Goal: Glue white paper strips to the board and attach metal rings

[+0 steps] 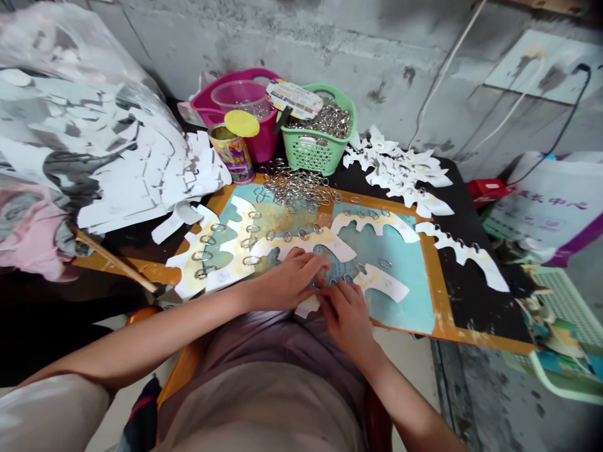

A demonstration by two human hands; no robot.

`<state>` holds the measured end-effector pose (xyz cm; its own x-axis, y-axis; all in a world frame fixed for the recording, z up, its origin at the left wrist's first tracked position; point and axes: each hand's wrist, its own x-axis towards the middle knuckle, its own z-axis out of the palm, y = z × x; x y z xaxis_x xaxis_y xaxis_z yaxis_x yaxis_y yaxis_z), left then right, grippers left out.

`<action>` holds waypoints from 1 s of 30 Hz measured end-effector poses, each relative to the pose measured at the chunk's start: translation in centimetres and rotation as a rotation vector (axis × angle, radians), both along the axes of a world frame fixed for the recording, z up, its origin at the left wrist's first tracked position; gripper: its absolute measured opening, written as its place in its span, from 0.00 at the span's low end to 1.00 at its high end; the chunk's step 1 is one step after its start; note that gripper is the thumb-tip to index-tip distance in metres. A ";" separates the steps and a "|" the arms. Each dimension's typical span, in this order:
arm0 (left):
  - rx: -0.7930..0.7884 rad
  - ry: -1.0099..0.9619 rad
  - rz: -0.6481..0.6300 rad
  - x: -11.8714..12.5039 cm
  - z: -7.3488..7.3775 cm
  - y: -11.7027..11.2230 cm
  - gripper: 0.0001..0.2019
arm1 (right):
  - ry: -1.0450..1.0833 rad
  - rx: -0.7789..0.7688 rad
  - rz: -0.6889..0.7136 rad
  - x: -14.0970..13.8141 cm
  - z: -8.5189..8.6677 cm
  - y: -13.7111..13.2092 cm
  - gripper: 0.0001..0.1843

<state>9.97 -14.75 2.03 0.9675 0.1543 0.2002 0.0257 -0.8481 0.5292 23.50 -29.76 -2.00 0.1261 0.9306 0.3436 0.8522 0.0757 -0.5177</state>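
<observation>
The left hand (282, 282) and right hand (343, 317) — fingers curled (grip hidden) — touch a white paper cutout (306, 306).

I'm sitting in a rough piecework workshop: a bare, stained concrete wall (282, 44) behind, a white cable (445, 66) running down it, a paint-stained board (400, 276) before me, a green plastic basket (313, 150) of metal rings (320, 120), and heaps of white paper cutouts (132, 163) piled beside me.

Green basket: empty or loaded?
Loaded: metal rings lie heaped inside the green plastic basket, reaching up near its rim.
</observation>
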 end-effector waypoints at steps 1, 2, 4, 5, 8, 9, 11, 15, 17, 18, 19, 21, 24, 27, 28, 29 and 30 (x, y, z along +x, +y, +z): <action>0.000 0.014 0.002 0.1 0.1 0.0 0.19 | 0.001 -0.003 0.019 0.1 -0.1 -0.2 0.08; 0.002 0.025 0.001 0.1 0.1 0.0 0.18 | 0.002 -0.006 0.038 0.2 -0.1 -0.3 0.08; 0.027 0.035 -0.015 0.1 0.0 0.0 0.16 | 0.001 -0.008 0.075 0.5 -0.2 -0.7 0.09; 0.051 0.033 -0.041 0.1 -0.1 0.1 0.16 | 0.001 -0.008 0.088 0.6 -0.2 -0.8 0.09; 0.164 -0.019 -0.158 -0.4 -0.8 0.3 0.16 | 0.022 -0.013 0.104 0.7 -0.1 -1.1 0.10; 0.203 -0.044 -0.188 -0.6 -1.1 0.4 0.16 | 0.034 -0.015 0.101 0.7 0.0 -1.1 0.10; 0.259 -0.077 -0.212 -1.1 -1.5 0.6 0.16 | 0.066 -0.021 0.081 0.6 0.2 -1.1 0.09; 0.257 -0.068 -0.206 -1.5 -1.6 0.7 0.14 | 0.121 -0.019 0.008 0.4 0.2 -1.0 0.05; 0.251 -0.073 -0.213 -1.6 -1.6 0.7 0.14 | 0.116 -0.010 0.012 0.4 0.1 -1.0 0.06; 0.257 -0.080 -0.214 -1.6 -1.7 0.8 0.14 | 0.102 -0.003 0.031 0.4 0.0 -1.0 0.07; 0.265 -0.085 -0.214 -1.6 -1.7 0.9 0.13 | 0.079 0.006 0.058 0.5 -0.1 -1.0 0.08; 0.282 -0.087 -0.206 -1.6 -1.8 1.0 0.13 | 0.017 0.023 0.110 0.6 -0.2 -1.1 0.11; 0.289 -0.098 -0.177 -1.8 -1.6 1.3 0.13 | -0.075 0.028 0.151 0.7 0.0 -1.0 0.14; 0.278 -0.162 -0.129 -2.1 -1.1 1.1 0.12 | -0.135 0.016 0.156 0.7 0.4 -1.0 0.14; 0.272 -0.182 -0.107 -2.2 -0.9 1.0 0.12 | -0.143 0.011 0.160 0.6 0.5 -1.0 0.14; 0.269 -0.204 -0.088 -2.3 -0.7 0.7 0.12 | -0.144 0.007 0.165 0.6 0.6 -1.0 0.14; 0.269 -0.217 -0.075 -2.4 -0.5 0.5 0.12 | -0.140 0.003 0.172 0.6 0.7 -1.1 0.14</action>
<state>7.58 -14.28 1.48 0.9047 -0.0016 0.4260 -0.1300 -0.9533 0.2725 24.09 -30.85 -1.27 -0.0834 0.9333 0.3493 0.8903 0.2272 -0.3946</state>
